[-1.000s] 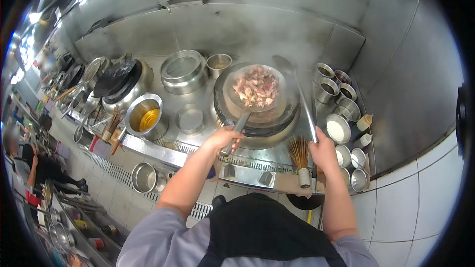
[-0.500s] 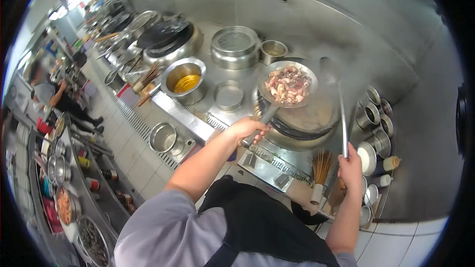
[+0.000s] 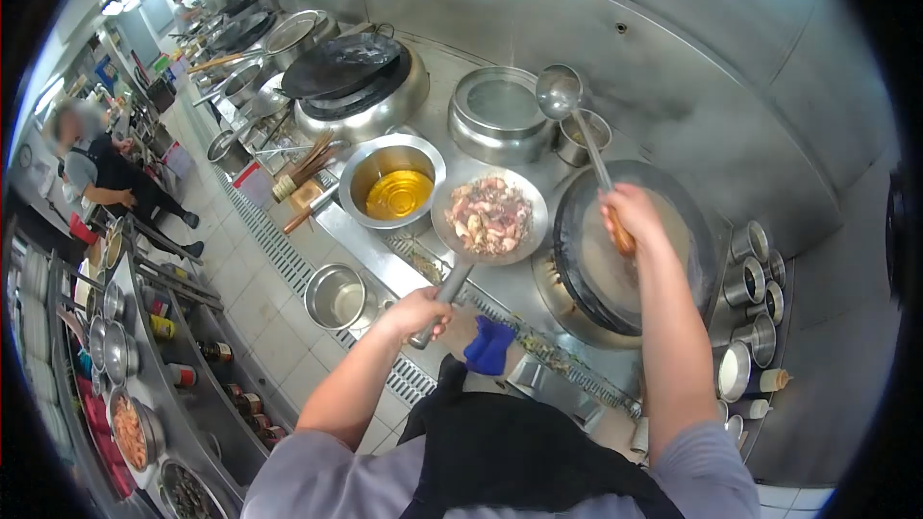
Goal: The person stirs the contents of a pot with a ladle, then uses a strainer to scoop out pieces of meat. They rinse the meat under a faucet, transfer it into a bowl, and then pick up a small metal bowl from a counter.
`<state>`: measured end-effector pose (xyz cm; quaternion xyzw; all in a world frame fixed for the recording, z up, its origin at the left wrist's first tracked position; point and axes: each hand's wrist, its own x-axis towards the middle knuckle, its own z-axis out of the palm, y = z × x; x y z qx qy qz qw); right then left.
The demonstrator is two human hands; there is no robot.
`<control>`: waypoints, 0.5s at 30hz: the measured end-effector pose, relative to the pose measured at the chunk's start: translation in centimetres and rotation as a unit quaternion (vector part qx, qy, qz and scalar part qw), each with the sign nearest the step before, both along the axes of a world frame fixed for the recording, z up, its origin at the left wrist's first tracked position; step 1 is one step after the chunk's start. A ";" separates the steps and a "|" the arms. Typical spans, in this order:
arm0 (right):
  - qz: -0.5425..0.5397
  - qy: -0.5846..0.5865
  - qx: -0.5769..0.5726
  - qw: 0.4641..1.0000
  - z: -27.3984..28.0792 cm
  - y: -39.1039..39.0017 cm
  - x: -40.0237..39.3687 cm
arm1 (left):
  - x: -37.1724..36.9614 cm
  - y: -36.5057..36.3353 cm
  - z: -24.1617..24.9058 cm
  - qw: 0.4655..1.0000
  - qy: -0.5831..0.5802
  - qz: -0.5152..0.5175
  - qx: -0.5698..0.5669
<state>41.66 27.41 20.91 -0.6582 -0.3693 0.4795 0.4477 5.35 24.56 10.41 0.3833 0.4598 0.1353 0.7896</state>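
Observation:
My left hand point(image 3: 423, 314) is wrapped round the thick grey handle of a shallow round metal strainer point(image 3: 537, 231). Chopped pinkish, browned pieces point(image 3: 488, 215), perhaps squid or meat, lie in it. The strainer hangs over the counter between a pot of golden oil point(image 3: 433, 159) and the wok. In my right hand point(image 3: 635, 216) is a ladle point(image 3: 560, 93), gripped by its wooden-ended handle. Its bowl is raised at the back, near a small metal pot point(image 3: 598, 125). Below my right forearm, the big wok point(image 3: 707, 231) holds a cloudy, greyish liquid.
A lidded steel pot point(image 3: 495, 111) and a second wok point(image 3: 341, 67) stand behind. Small containers point(image 3: 750, 284) and bottles line the right side. A steel pot point(image 3: 336, 298) sits below the counter edge, near a blue cloth point(image 3: 490, 346). Another person point(image 3: 125, 173) stands at far left.
The strainer has moved left, from over the wok to beside the oil pot. My right hand has lifted the ladle up and left, away from the wok. Less steam shows, and the view has shifted.

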 end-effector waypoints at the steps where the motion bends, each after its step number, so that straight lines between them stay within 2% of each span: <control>1: 0.009 -0.026 -0.002 1.000 -1.0 3.5 -0.6 | -0.1 0.5 -1.1 1.000 0.008 -0.003 -0.004; 2: 0.001 -0.046 0.003 0.999 -2.0 6.5 -1.4 | 0.0 0.8 -1.7 0.998 0.048 -0.023 0.029; 4: -0.006 -0.066 0.004 0.998 -4.5 11.4 -3.2 | 0.1 1.5 -2.9 0.998 0.045 -0.036 0.032; 6: -0.044 -0.206 -0.011 0.978 -7.1 14.6 -4.6 | 0.3 2.3 -5.2 0.998 0.039 -0.039 0.016; 7: -0.043 -0.205 -0.016 0.978 -8.2 15.5 -5.0 | 0.6 2.6 -6.1 0.998 0.029 -0.049 0.012; 9: -0.029 -0.113 -0.034 0.993 -10.3 16.9 -5.5 | 0.6 3.5 -7.6 0.998 0.020 -0.062 0.004; 10: -0.007 -0.019 -0.042 0.999 -11.4 17.6 -5.4 | 0.6 3.9 -8.4 0.999 -0.001 -0.052 -0.008; 11: -0.008 -0.019 -0.046 0.999 -11.5 17.5 -5.6 | 0.5 4.2 -8.9 0.999 -0.023 -0.043 -0.020; 12: -0.023 0.247 -0.058 0.967 -10.9 17.0 -5.7 | 0.5 4.5 -9.0 0.999 0.003 -0.052 0.002; 13: -0.039 0.494 -0.063 0.866 -10.3 16.3 -5.8 | 0.5 5.0 -9.5 0.998 0.002 -0.056 0.000; 15: -0.059 0.504 -0.055 0.860 -9.1 14.2 -7.0 | 0.5 5.7 -10.7 0.999 -0.016 -0.046 0.014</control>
